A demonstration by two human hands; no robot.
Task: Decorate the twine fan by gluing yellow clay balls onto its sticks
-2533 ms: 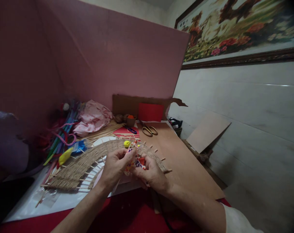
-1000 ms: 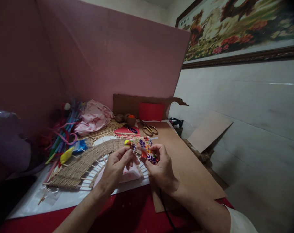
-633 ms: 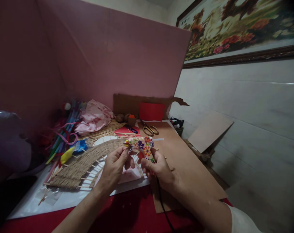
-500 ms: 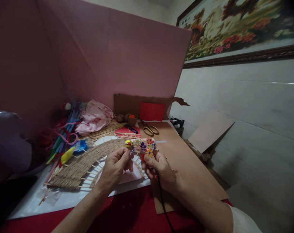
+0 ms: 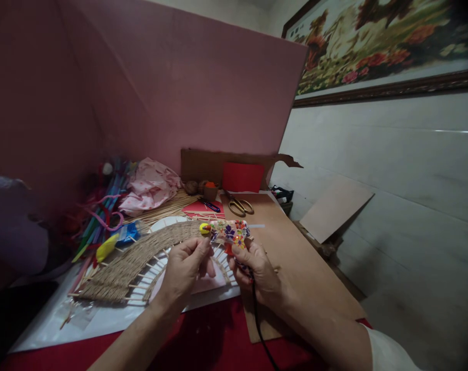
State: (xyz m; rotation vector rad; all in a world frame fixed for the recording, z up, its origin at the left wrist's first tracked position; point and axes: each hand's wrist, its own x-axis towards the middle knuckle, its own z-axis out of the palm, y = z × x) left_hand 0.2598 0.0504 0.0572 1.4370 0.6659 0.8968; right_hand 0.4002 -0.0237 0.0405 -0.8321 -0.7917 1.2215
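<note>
Head view: right hand [image 5: 257,268] is clamped around the grip of a flower-patterned glue gun [image 5: 228,232], held level above the woven straw arc [image 5: 141,257] on the surface, its black cord [image 5: 259,330] trailing down. Left hand [image 5: 185,270] has its fingertips pinched together just under the gun's yellow nozzle; whether they hold anything cannot be told. Scissors [image 5: 239,207] lie well behind.

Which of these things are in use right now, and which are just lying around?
In use: glue gun, in the right hand; left hand by its nozzle; woven arch below.
Lying about: scissors, pink cloth, pipe cleaners, red card.
</note>
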